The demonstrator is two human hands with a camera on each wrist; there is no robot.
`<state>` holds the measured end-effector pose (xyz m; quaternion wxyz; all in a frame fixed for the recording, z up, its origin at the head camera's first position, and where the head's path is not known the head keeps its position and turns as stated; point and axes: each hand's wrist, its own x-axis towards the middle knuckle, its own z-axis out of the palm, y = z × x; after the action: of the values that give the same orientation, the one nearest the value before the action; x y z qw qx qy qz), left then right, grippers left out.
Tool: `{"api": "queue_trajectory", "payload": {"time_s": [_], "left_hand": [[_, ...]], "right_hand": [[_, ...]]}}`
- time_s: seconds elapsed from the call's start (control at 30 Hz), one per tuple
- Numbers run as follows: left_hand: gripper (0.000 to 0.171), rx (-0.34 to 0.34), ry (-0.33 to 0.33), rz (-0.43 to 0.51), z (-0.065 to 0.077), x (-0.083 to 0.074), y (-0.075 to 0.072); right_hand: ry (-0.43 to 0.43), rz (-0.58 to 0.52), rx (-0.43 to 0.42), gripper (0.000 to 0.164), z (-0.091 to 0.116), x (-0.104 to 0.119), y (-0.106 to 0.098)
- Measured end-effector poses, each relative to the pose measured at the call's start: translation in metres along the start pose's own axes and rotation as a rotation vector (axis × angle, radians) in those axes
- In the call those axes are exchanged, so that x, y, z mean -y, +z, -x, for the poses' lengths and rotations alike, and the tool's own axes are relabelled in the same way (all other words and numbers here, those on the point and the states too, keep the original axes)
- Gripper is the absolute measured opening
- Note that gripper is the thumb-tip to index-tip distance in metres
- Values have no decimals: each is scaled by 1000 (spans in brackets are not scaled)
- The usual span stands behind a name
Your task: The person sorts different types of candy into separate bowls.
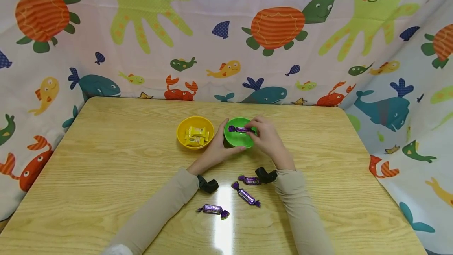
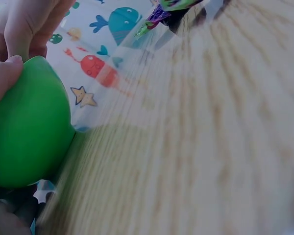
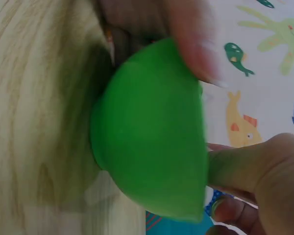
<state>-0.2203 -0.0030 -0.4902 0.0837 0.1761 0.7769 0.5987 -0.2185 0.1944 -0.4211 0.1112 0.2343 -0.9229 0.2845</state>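
Observation:
A green bowl [image 1: 238,141] stands at the back middle of the table. My left hand [image 1: 216,148] holds it from the left and front, with fingers and thumb spread around its side. Inside the rim, my right hand [image 1: 266,137] pinches one end of a purple-wrapped candy [image 1: 240,130]. The candy lies sideways over the bowl's inside; whether it touches the bottom, I cannot tell. The right wrist view shows the bowl's outer wall [image 3: 157,127] between both hands, and the candy is hidden there.
Left of the green bowl sits a yellow bowl [image 1: 181,124] with several yellow-wrapped candies [image 1: 196,132]. Purple-wrapped candies lie nearer on the table: one [image 1: 250,180] by the right wrist camera [image 1: 266,175], another [image 1: 246,196] in the middle, a third [image 1: 212,209] further left. A patterned curtain [image 1: 219,78] borders the table.

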Motion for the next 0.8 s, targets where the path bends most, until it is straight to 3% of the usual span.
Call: {"api": "queue_trajectory", "payload": {"time_s": [0.43,0.6,0.8], "left_hand": [[109,3,40,-19,-3,1,-1],[109,13,60,-11,-3,1,-1],[110,24,55,-1,-3,0,-2]], "right_hand": [[111,270,199,11,-19,9,11],[139,366,203,12,-22,11,17],[161,373,192,13,-23,12,18]]}}
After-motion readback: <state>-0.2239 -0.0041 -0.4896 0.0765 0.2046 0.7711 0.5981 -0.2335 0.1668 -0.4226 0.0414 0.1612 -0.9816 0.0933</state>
